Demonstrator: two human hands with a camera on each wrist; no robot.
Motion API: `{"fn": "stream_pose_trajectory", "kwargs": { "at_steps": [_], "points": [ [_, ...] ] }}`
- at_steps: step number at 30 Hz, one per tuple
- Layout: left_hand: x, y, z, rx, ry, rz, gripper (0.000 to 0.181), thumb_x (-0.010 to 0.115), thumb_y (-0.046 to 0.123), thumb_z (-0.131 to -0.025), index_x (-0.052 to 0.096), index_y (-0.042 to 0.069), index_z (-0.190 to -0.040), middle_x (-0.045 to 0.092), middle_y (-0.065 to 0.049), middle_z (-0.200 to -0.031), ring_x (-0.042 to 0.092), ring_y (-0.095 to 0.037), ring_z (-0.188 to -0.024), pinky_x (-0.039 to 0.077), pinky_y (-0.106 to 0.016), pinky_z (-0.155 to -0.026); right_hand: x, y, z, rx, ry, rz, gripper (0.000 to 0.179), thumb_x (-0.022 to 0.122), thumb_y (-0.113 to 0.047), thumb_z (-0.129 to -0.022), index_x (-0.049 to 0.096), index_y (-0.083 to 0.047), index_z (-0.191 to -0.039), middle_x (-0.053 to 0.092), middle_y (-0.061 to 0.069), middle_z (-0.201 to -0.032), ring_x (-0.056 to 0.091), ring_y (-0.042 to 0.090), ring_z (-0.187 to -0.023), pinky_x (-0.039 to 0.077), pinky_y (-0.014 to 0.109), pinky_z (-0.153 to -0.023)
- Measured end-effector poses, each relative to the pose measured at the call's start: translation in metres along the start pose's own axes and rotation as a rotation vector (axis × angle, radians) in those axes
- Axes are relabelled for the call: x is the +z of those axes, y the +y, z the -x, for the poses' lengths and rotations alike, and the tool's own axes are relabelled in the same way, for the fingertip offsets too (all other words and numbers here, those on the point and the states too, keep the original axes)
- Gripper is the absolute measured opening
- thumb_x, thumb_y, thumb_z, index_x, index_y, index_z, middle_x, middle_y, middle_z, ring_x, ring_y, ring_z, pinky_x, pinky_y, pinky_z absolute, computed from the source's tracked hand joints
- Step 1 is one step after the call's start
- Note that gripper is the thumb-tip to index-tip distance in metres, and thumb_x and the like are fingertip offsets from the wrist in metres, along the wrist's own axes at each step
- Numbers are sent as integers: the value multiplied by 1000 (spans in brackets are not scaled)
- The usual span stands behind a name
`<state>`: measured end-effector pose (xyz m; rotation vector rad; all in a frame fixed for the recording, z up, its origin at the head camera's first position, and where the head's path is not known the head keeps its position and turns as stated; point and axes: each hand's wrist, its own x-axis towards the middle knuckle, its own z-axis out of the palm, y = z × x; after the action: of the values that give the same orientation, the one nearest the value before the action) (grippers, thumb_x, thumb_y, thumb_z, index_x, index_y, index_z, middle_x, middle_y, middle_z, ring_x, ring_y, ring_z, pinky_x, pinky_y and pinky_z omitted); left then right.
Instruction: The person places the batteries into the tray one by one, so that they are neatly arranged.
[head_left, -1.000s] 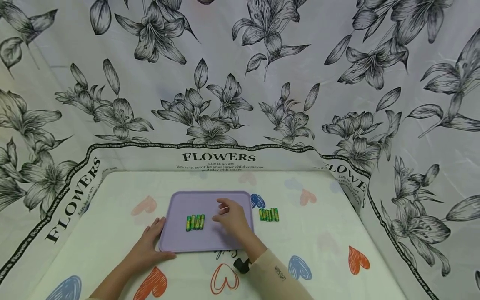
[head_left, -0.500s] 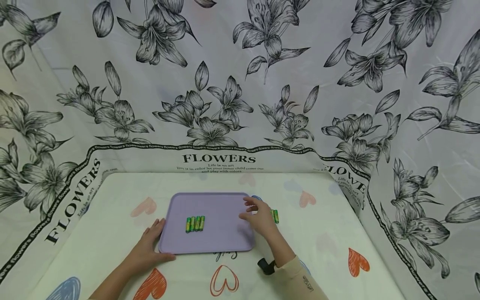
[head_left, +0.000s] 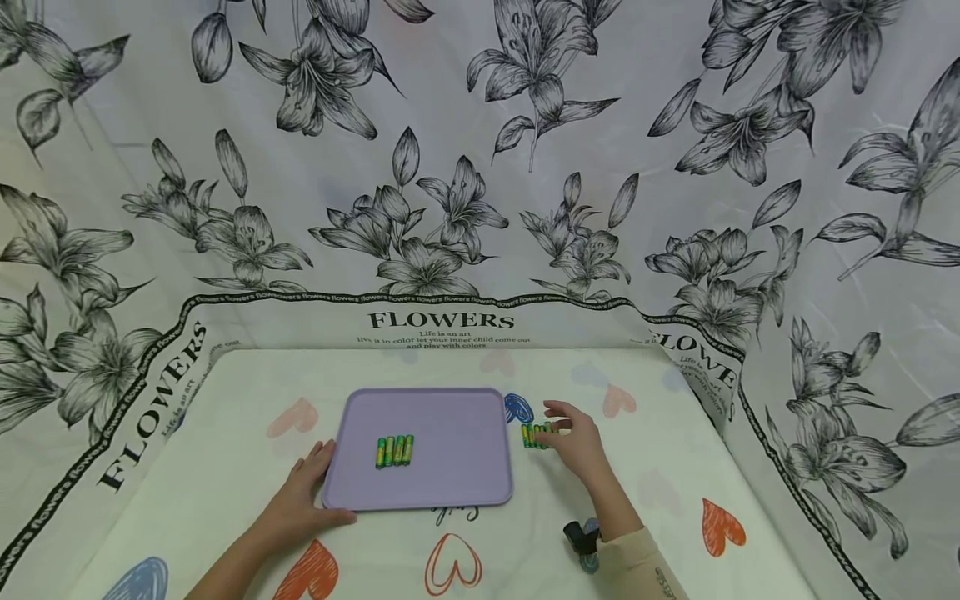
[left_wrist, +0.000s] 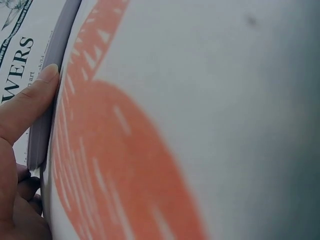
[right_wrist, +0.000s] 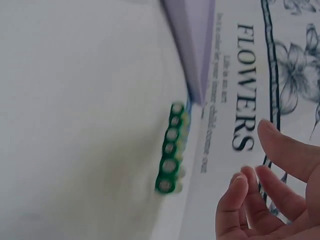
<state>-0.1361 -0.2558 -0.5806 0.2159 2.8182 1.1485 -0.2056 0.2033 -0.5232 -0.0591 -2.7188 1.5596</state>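
Note:
A lilac tray (head_left: 450, 450) lies on the table, with a row of several green-and-yellow batteries (head_left: 394, 451) on its left half. My left hand (head_left: 294, 504) rests at the tray's near left corner, thumb along the front edge and fingers along the left side; the left wrist view shows the straight thumb (left_wrist: 37, 100) against the tray's side. Right of the tray stands a second row of batteries (head_left: 534, 435), partly covered by my right hand (head_left: 577, 446). In the right wrist view these batteries (right_wrist: 171, 150) are apart from my loosely bent fingers, which hold nothing.
A white cloth with printed hearts (head_left: 723, 527) covers the table. Behind it and at both sides hangs a floral curtain (head_left: 427, 258). A black wrist device (head_left: 581, 537) sits at my right wrist.
My right hand has moved right, from above the tray to the battery row beside it. My left hand stays at the tray's corner, and the batteries on the tray stay put.

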Motion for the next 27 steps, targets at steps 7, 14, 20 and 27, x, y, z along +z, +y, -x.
{"fn": "stream_pose_trajectory", "kwargs": {
  "at_steps": [7, 14, 20, 27],
  "points": [
    [-3, -1, 0, -2, 5, -14, 131, 89, 56, -63, 21, 3, -160, 19, -24, -166, 11, -48, -153, 11, -69, -121, -14, 24, -13, 94, -35, 74, 64, 84, -9, -78, 62, -11, -137, 64, 16, -131, 62, 30, -111, 57, 37, -81],
    [-1, -6, -2, -12, -12, -23, 132, 88, 59, -63, 18, 6, -161, 16, -22, -167, 9, -48, -153, 12, -70, -121, -14, 41, -21, 98, -110, 153, 73, 86, 0, -73, 59, -11, -140, 61, 15, -136, 60, 34, -116, 55, 49, -92],
    [0, -7, -2, -7, -7, -18, 131, 88, 59, -63, 19, 6, -161, 16, -21, -168, 9, -46, -154, 11, -68, -122, -12, 46, -22, 102, -138, 223, 67, 85, -3, -75, 62, -12, -137, 62, 12, -130, 58, 29, -111, 54, 46, -88],
    [0, -6, 0, -12, -10, -20, 131, 88, 60, -63, 19, 6, -161, 17, -20, -168, 9, -45, -154, 12, -68, -122, -13, 46, -20, 91, -137, 259, 57, 84, -4, -76, 66, -9, -129, 65, 13, -123, 59, 31, -112, 54, 48, -92]
  ]
}}
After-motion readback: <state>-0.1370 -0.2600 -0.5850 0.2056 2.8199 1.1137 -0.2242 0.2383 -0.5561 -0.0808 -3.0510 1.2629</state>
